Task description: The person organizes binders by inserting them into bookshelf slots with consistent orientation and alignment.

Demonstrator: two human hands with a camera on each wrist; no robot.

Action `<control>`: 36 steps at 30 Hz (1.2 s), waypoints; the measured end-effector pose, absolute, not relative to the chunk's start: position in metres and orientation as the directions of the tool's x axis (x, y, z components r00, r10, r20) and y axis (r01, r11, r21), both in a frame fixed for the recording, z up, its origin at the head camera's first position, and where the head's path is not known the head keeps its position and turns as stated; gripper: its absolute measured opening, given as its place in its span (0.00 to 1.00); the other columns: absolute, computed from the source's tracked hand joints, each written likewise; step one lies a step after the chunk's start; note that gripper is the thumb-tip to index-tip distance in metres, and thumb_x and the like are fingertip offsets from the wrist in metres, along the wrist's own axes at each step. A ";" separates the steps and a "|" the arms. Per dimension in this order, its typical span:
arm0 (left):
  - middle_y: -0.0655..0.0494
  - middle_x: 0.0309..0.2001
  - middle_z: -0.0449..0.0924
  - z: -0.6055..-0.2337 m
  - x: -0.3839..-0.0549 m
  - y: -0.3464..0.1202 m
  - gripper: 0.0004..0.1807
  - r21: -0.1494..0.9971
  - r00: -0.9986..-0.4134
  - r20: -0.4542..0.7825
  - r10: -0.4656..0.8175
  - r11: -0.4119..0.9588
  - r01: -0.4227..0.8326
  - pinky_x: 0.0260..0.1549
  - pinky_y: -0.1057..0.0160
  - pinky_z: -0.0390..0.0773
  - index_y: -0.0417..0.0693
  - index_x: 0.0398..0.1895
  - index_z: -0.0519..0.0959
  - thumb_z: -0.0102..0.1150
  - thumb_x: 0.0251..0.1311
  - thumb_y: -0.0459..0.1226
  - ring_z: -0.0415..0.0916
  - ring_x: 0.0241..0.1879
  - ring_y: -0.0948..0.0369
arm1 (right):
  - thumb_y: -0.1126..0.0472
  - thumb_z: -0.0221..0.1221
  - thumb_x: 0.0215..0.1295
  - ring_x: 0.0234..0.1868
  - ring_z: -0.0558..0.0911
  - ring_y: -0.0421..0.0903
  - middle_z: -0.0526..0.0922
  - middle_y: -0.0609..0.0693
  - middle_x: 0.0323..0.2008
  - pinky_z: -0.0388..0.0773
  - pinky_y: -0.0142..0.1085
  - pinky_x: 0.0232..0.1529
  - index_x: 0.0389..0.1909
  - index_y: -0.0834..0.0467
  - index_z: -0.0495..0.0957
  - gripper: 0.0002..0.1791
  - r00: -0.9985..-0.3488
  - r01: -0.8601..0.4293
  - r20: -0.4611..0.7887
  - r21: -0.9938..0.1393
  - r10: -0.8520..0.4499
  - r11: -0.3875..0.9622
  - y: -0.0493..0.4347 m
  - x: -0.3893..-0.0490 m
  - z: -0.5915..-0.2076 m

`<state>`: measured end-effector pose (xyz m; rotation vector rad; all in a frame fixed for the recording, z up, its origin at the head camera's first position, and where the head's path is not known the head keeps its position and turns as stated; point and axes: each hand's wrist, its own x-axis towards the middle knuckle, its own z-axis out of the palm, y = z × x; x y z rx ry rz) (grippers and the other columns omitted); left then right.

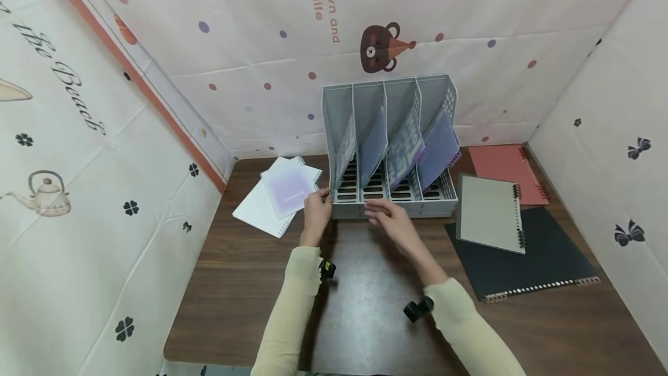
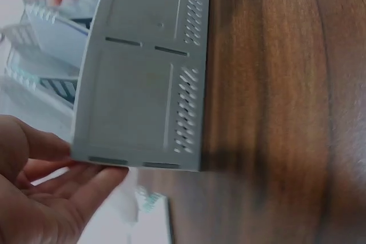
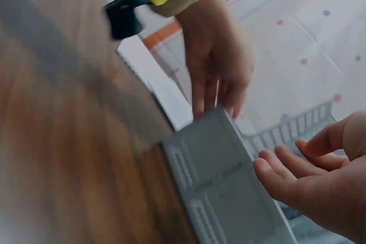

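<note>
A grey plastic file rack with side-by-side slots stands against the back wall. Spiral notebooks lean in its slots, at least one in each. At the rack's front left corner, my left hand grips it, thumb at the rim and fingers along the outer side, as the left wrist view shows close up. My right hand hovers by the front edge near the middle, fingers loosely bent and holding nothing. In the right wrist view its fingertips overlap the rack's rim.
Left of the rack lie a white spiral notebook and a notebook with a pale purple cover. To the right, a red notebook, a grey one and a large black one overlap on the wooden table. Printed cloth covers the walls.
</note>
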<state>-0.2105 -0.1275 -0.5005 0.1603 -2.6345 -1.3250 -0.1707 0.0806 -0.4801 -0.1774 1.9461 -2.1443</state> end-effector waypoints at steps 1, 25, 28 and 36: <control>0.36 0.48 0.86 -0.498 -0.210 -0.125 0.18 0.786 -0.977 0.125 -0.172 0.618 -0.008 0.17 0.59 0.70 0.31 0.61 0.78 0.52 0.73 0.30 0.76 0.22 0.53 | 0.76 0.44 0.75 0.65 0.74 0.68 0.73 0.73 0.64 0.73 0.50 0.63 0.66 0.76 0.67 0.21 -0.966 0.087 -0.066 -0.993 -0.251 -0.076 0.089 -0.164 -0.482; 0.54 0.74 0.64 -0.522 -0.075 0.094 0.33 0.019 -0.601 -0.033 0.799 0.601 0.799 0.73 0.64 0.56 0.47 0.78 0.61 0.51 0.74 0.48 0.59 0.75 0.57 | 0.61 0.44 0.77 0.49 0.79 0.62 0.76 0.72 0.60 0.71 0.40 0.33 0.70 0.65 0.68 0.25 -0.888 0.420 -0.186 -0.700 0.420 0.578 0.282 -0.046 -0.518; 0.56 0.75 0.61 -0.528 -0.068 0.119 0.34 0.004 -0.577 -0.091 0.812 0.580 0.815 0.72 0.65 0.57 0.49 0.79 0.58 0.46 0.76 0.51 0.56 0.75 0.58 | 0.63 0.44 0.75 0.56 0.74 0.71 0.72 0.76 0.60 0.74 0.54 0.41 0.73 0.68 0.63 0.29 -0.841 0.482 -0.201 -0.701 0.503 0.526 0.292 -0.044 -0.522; 0.53 0.77 0.56 -0.543 -0.066 0.154 0.32 0.010 -0.619 -0.135 0.773 0.626 0.780 0.71 0.65 0.58 0.50 0.78 0.60 0.41 0.78 0.54 0.52 0.77 0.57 | 0.59 0.43 0.75 0.70 0.63 0.74 0.55 0.78 0.72 0.65 0.64 0.63 0.80 0.67 0.42 0.38 -0.716 0.597 -0.348 -0.755 0.605 0.272 0.310 -0.034 -0.529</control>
